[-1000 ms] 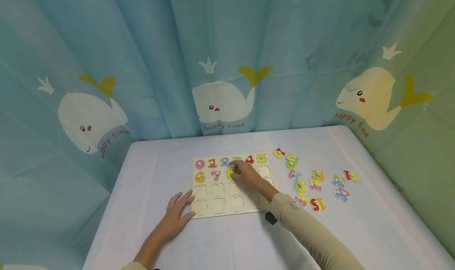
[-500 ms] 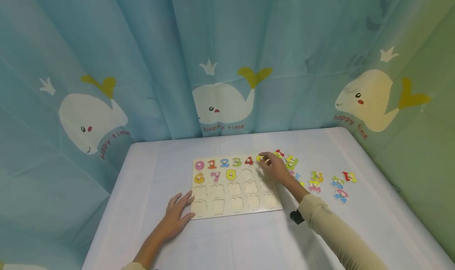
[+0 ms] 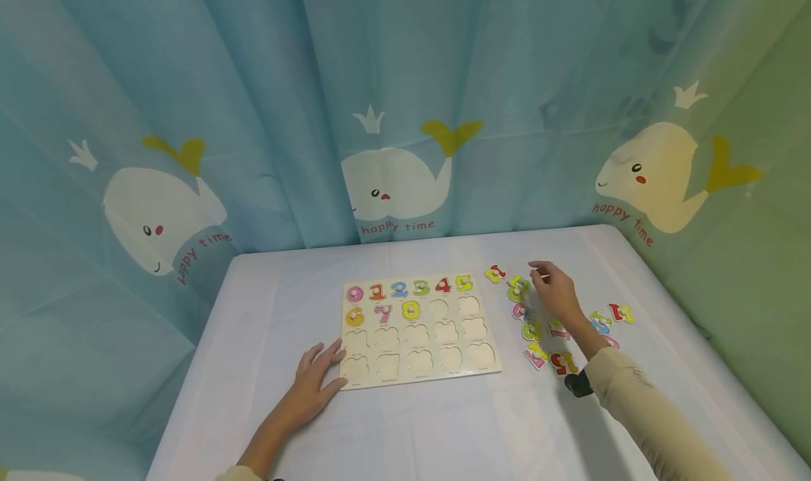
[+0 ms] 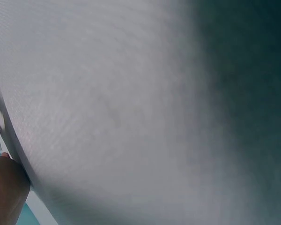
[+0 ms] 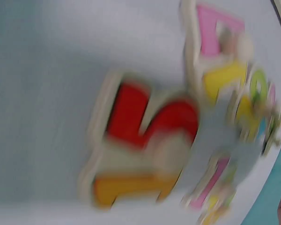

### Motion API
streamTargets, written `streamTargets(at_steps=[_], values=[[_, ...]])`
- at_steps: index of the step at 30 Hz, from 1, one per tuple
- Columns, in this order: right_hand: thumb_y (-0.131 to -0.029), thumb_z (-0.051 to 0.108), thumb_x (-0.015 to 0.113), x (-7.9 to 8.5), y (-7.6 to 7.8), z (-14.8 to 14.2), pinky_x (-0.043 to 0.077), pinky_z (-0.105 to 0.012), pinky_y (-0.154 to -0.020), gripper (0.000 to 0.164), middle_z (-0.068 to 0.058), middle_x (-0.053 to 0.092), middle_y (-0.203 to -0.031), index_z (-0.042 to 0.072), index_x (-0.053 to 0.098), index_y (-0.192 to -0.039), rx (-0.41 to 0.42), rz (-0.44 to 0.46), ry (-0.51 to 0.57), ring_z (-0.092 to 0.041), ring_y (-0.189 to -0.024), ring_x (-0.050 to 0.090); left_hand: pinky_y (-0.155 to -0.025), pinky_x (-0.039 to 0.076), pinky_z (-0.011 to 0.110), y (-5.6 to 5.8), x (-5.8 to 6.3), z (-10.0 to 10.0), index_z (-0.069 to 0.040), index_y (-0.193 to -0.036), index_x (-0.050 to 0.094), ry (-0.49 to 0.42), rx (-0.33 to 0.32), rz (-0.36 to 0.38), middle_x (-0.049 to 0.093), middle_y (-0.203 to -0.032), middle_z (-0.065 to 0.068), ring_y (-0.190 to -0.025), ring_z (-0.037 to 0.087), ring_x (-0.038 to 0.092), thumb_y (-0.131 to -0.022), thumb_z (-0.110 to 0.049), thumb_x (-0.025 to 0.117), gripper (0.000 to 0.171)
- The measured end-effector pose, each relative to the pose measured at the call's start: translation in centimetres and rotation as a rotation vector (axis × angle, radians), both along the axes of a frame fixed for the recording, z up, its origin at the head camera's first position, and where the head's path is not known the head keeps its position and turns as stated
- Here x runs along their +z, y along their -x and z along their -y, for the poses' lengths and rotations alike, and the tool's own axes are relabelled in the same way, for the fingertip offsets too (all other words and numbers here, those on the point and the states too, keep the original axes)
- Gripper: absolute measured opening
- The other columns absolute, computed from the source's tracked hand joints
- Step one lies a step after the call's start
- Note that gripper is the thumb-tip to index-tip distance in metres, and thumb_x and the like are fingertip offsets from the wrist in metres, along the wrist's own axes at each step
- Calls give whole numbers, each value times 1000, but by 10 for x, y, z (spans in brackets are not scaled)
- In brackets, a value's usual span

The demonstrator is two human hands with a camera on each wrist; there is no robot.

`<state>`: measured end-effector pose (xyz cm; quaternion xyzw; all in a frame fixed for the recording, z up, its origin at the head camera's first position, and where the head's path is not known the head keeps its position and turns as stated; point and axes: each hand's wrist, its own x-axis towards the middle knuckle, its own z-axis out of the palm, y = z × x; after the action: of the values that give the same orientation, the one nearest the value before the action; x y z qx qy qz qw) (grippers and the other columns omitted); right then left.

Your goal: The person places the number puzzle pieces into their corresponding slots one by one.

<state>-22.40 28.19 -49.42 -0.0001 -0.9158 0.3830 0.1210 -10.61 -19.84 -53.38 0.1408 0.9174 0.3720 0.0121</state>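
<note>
My left hand (image 3: 313,382) rests with its fingers against the left edge of the wooden number puzzle board (image 3: 431,377). Pieces from 0 to 8 fill slots in its upper two rows; the other recesses are bare. Over the loose number pieces, right of the board, my right hand (image 3: 557,294) hovers, its fingers loosely bent and nothing visible between them. Near it lie a green number piece (image 3: 517,289) and a red-and-yellow one (image 3: 495,274). The right wrist view, blurred, shows a red-and-orange 15 piece (image 5: 129,110) and a pink-and-yellow piece (image 5: 208,35), both knobbed.
More loose pieces lie farther right, among them a red-and-yellow one (image 3: 621,313). A white cloth covers the table (image 3: 393,439). Blue curtain (image 3: 266,115) with printed whales hangs behind it, and green curtain (image 3: 773,291) on the right.
My right hand has moved right, from the 8 piece, past the 5 piece, to above the loose pieces. The 8 piece sits uncovered in its slot. My left hand stays put.
</note>
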Motion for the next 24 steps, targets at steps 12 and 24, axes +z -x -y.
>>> streamTargets(at_steps=[12, 24], values=[[-99, 19, 44, 5, -24, -51, 47, -35, -74, 36, -23, 55, -112, -3, 51, -127, -69, 151, -16, -35, -97, 53, -105, 18, 61, 2, 2, 1, -6, -131, 52, 19, -1, 21, 36, -148, 7, -136, 35, 18, -87, -18, 66, 48], [-97, 18, 49, 1, -42, -46, 49, -34, -69, 34, -20, 58, -108, -1, 52, -126, 15, 210, -11, -32, -94, 55, -106, 17, 61, 0, 3, 0, -6, -133, 51, 11, 5, 44, 36, -148, 6, -136, 35, 18, -87, -18, 66, 49]])
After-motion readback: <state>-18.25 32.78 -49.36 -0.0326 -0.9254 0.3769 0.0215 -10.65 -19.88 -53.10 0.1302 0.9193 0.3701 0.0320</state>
